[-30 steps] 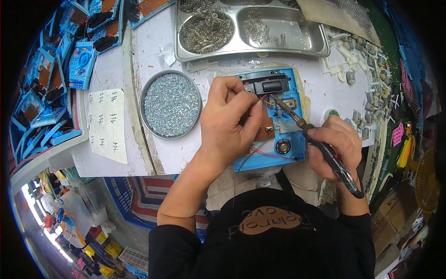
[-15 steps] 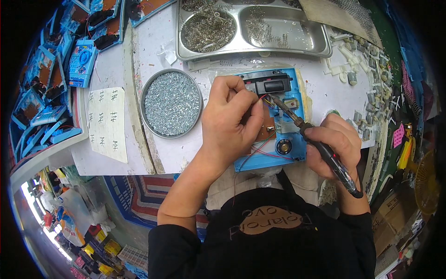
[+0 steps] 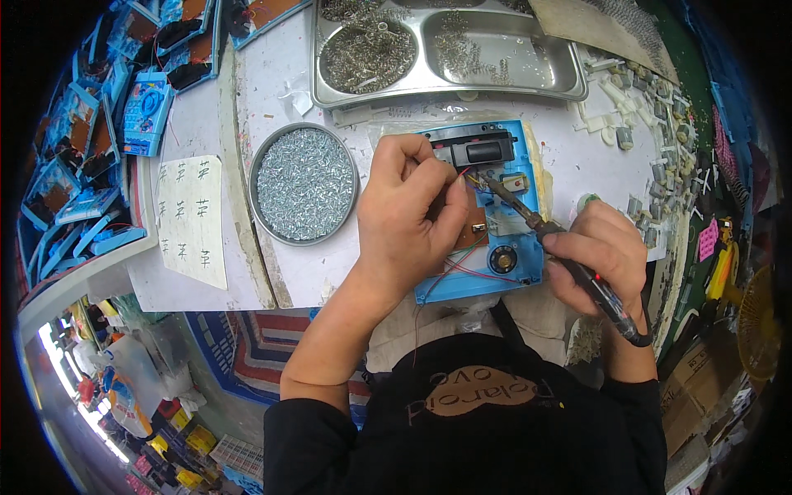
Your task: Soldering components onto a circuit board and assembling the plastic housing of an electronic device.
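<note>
In front of me lies an opened blue plastic casing (image 3: 521,132), with a black part (image 3: 488,152), a brown circuit board (image 3: 473,221), a small round speaker (image 3: 503,259) and thin wires inside. My left hand (image 3: 406,214) is over the casing's left side, thumb and forefinger pinched on the end of a thin red wire (image 3: 465,171). A soldering iron (image 3: 587,285) with a black handle is gripped in my right hand (image 3: 604,252). Its metal tip points in among the wires beside the left fingertips; whether it touches them I cannot tell.
Left of the casing stands a round tin of small screws (image 3: 304,183). A metal tray (image 3: 450,92) with small springs is at the back. Several white and grey parts (image 3: 627,107) lie at right. Blue casings (image 3: 78,181) are piled far left, near a marked paper sheet (image 3: 191,223).
My right hand and the soldering iron have shifted slightly to the right, the tip drawing back a little from the left fingertips. The left hand has kept its place.
</note>
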`<state>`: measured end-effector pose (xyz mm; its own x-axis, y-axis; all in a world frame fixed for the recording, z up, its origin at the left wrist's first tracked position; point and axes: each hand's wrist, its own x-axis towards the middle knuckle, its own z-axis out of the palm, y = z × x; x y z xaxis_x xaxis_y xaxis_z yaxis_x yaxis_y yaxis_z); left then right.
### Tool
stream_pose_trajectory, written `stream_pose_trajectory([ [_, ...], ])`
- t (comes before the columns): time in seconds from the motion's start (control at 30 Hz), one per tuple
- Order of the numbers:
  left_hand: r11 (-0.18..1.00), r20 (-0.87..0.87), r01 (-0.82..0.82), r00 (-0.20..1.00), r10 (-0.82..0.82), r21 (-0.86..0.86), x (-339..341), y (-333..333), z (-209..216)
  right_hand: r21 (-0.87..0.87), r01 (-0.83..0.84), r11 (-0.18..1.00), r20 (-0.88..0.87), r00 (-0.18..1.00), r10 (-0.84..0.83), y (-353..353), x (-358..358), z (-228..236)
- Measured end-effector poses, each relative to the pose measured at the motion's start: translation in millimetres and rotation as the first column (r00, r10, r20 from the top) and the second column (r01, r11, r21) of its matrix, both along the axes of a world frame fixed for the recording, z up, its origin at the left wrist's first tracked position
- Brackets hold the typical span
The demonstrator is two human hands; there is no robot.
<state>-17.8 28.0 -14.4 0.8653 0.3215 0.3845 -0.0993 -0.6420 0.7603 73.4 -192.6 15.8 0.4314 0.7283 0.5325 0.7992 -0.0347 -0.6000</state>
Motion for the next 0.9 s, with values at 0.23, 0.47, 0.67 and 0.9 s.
stream_pose_trajectory([
  [0.23,1.000,0.012,-0.006,1.000,0.006,0.005,1,0,-1,0.003,-0.016,1.000,-0.037,0.999,0.016,-5,3,1],
  [0.47,1.000,-0.004,-0.021,1.000,0.021,0.009,0,-1,0,0.014,-0.020,1.000,-0.046,0.999,0.021,-4,8,2],
  [0.67,0.999,-0.006,-0.038,0.999,0.038,0.039,3,-3,0,0.001,-0.042,0.999,-0.054,0.998,0.042,1,11,4],
  [0.9,0.997,-0.010,-0.037,0.999,0.038,0.067,4,-3,1,0.006,-0.044,0.999,-0.020,0.999,0.044,11,12,1],
])
